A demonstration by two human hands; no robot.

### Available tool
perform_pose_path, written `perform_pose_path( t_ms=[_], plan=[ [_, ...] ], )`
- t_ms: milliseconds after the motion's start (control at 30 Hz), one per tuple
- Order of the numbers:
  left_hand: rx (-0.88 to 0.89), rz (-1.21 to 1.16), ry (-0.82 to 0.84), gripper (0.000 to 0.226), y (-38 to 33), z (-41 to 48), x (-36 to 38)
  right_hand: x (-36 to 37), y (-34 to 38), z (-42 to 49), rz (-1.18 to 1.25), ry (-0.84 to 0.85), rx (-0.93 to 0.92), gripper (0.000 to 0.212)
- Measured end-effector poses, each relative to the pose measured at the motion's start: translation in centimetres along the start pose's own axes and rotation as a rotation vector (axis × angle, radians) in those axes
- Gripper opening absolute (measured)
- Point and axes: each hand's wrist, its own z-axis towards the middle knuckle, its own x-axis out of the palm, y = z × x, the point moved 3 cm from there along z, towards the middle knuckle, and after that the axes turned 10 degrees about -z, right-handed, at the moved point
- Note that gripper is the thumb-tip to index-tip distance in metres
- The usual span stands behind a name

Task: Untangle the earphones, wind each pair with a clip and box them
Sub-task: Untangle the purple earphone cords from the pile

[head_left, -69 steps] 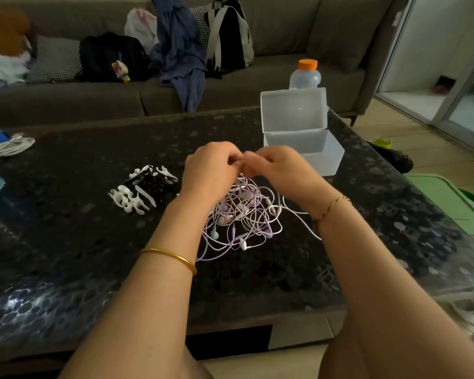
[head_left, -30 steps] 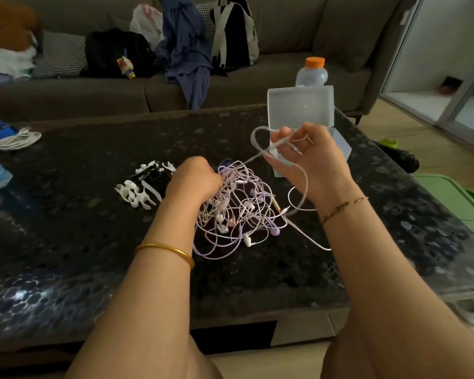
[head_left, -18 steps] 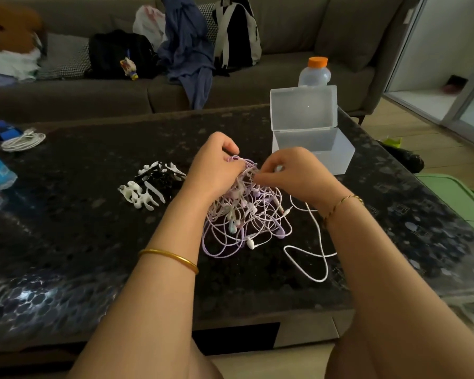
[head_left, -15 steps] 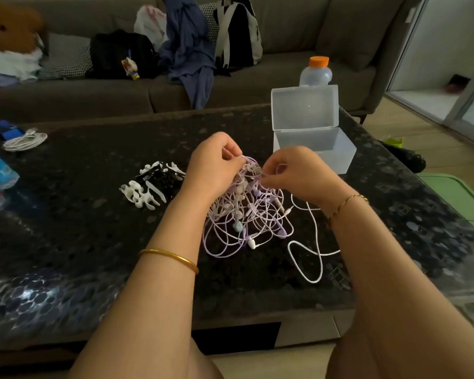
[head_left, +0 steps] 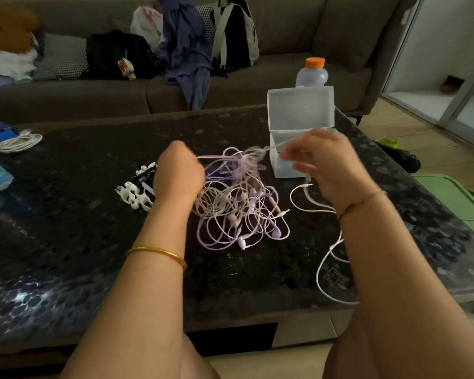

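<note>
While both forearms are reaching forward over the dark speckled glossy table, the left hand is curling into a fist with its back turned to the camera. It is gripping lilac strands at the left edge of the tangled heap of lilac and white earphones. Its fingers are tucked out of sight, so exactly how many strands it is holding cannot be told. The right hand is hanging slightly higher and apart from the left, wrist bent, its fingertips pinching a pale strand. That strand is stretching taut from the top of the heap. Motion blur is smearing this hand, and the fingers are hard to separate. The heap itself is lying on the table between the two hands and just in front of them, with earbuds and plugs poking out of its loops. A loose white cord is trailing from beneath the right hand toward the table's near edge, where the right forearm is covering part of it. Just beyond the right hand, the clear plastic box is standing with its lid raised, its base partly hidden by the fingers. Just left of the left hand, a small pile of white and black clips is partly covered by the wrist. A gold bangle is circling the left forearm and a thin bracelet the right wrist.
</note>
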Motion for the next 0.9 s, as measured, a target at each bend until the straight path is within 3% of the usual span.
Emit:
perform_pose_path(
  t_ms=[100, 167, 233, 300, 367, 433, 500, 600, 733, 900],
  plan=[
    [-0.282, -0.241, 0.014, 0.025, 1.5, 0.5, -0.6, -1.8, -0.2, 0.3, 0.576, 0.0, 0.099, 0.016],
    [-0.356, -0.34, 0.062, 0.029, 1.4, -0.1, -0.3, -2.0, -0.6, 0.2, 0.763, -0.011, 0.138, 0.016],
    [-0.376, -0.382, 0.1, 0.031, 0.8, -0.9, 0.1, -1.9, -0.7, 0.0, 0.629, -0.103, 0.142, 0.012],
    [-0.368, -0.282, 0.181, 0.034, 0.1, -1.6, 0.4, -1.6, -0.4, -0.2, 0.285, -0.13, 0.07, 0.01],
    [-0.309, -0.016, 0.337, 0.038, -0.5, -2.2, 0.6, -0.9, 0.0, -0.5, 0.142, -0.036, 0.007, 0.007],
    [-0.164, 0.207, 0.39, 0.045, -1.6, -2.6, 0.8, -0.3, 0.2, -0.8, 0.134, 0.035, -0.035, 0.01],
    [0.069, 0.048, 0.367, 0.046, -3.5, -3.1, 0.9, 0.2, 0.5, -1.0, 0.119, 0.066, -0.077, 0.013],
    [0.341, -0.351, 0.53, 0.032, -6.2, -4.8, 1.4, 0.7, 1.0, -1.4, 0.13, 0.091, -0.136, 0.012],
    [0.388, -0.36, 0.548, 0.017, -6.2, -4.9, 2.1, 0.8, 1.3, -1.7, 0.109, 0.008, -0.188, 0.01],
    [0.396, -0.386, 0.476, 0.019, -6.0, -4.5, 1.2, 0.6, 1.2, -1.3, 0.307, -0.079, -0.163, 0.015]
  ],
)
